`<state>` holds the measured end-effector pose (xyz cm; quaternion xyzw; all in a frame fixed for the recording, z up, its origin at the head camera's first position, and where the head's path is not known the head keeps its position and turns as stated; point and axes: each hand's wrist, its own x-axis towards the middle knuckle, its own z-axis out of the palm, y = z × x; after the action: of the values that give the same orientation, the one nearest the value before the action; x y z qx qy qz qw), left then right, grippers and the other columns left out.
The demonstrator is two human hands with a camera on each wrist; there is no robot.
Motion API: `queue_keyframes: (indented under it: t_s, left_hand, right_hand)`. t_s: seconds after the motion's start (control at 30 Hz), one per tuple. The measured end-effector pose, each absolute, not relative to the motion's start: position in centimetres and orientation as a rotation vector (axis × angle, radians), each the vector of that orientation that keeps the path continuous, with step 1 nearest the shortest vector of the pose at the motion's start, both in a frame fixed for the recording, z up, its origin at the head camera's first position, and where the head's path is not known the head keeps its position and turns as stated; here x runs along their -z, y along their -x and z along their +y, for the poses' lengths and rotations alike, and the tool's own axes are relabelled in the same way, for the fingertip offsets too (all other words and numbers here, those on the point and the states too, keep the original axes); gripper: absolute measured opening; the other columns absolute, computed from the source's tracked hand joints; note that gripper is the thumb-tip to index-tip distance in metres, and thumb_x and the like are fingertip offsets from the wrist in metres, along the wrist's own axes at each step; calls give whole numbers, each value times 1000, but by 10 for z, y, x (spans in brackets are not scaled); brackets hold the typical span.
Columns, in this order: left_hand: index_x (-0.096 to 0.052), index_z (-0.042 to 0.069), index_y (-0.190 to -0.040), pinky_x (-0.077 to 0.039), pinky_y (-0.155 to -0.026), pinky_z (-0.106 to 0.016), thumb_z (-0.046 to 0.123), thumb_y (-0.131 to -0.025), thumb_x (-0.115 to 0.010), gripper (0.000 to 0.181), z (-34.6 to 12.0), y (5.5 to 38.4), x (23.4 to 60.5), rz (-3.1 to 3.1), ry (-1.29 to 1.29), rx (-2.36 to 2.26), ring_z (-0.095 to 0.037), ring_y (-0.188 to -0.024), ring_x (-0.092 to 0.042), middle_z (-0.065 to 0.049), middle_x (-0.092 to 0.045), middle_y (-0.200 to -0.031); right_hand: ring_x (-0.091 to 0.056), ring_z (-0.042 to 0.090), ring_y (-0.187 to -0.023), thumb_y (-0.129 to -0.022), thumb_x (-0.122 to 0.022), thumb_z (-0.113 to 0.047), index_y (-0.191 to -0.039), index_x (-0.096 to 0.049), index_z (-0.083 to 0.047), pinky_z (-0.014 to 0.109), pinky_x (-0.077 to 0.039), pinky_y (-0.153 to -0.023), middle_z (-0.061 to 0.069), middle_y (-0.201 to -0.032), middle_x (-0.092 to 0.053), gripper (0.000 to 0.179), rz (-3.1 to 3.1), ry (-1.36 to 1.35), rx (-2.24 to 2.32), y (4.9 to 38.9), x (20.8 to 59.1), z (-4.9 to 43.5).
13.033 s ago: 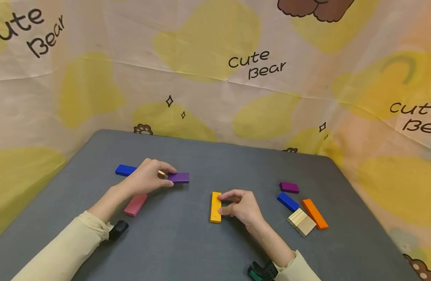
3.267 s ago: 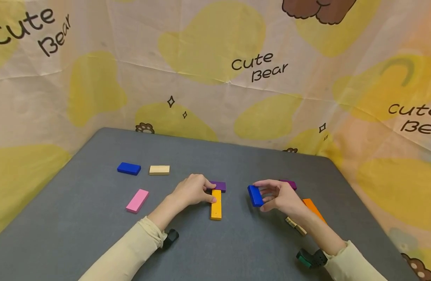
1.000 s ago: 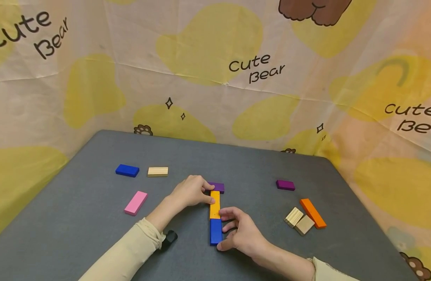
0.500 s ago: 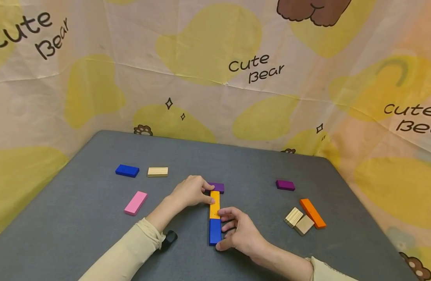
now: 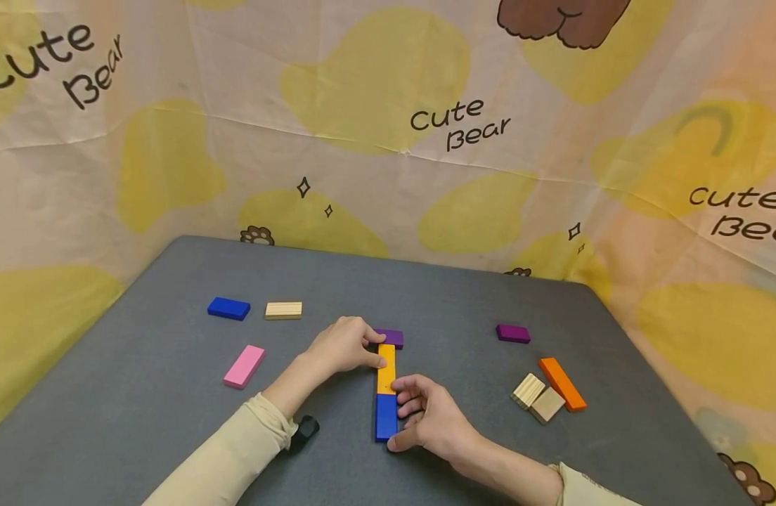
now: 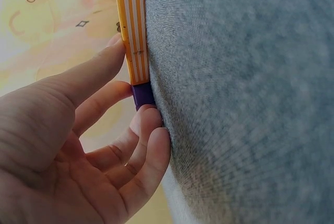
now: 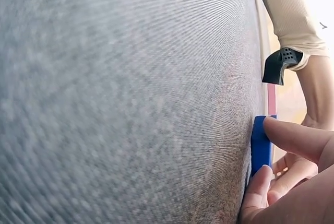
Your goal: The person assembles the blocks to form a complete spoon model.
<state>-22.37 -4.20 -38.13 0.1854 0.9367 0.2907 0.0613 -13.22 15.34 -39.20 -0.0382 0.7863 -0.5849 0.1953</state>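
Three flat wooden blocks meet in a T at the middle of the grey table (image 5: pixel 337 464). Crosswise at the far end lies a purple block (image 5: pixel 394 339). A yellow block (image 5: pixel 386 365) runs from it toward the near side, and a blue block (image 5: pixel 386 417) continues the line. My left hand (image 5: pixel 342 346) has its index finger on the purple block and its thumb at the yellow block's left edge. With thumb and fingers along the right side, my right hand (image 5: pixel 437 422) holds the blue block; one fingertip touches the yellow one. The purple block's left part is hidden.
To the left lie another blue block (image 5: pixel 228 308), a plain wooden block (image 5: pixel 283 310) and a pink block (image 5: pixel 244 366). On the right are a dark purple block (image 5: pixel 513 333), an orange block (image 5: pixel 562 384) and two plain blocks (image 5: pixel 547 405). A printed cloth (image 5: pixel 363 161) hangs behind.
Since 13 seconds ago, the purple block came to the yellow one's far end. My right hand took the blue block from the right group and laid it at the near end. Lately little has moved.
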Motion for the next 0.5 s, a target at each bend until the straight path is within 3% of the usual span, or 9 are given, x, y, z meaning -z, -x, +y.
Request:
queue_keyframes:
  t_s: [0.5]
  left_hand:
    - [-74,17,-119,-50,-70,-34,35,-75,-87,49,-43,224,383,2839,-575,-882,-19,-91,-63,-8,-69,-112]
  right_hand:
    - [-54,25,-89,-59,-90,10,-122,-58,-3,31,-51,-71,13,-106,-53,72,2218,115,1640,130,397,154]
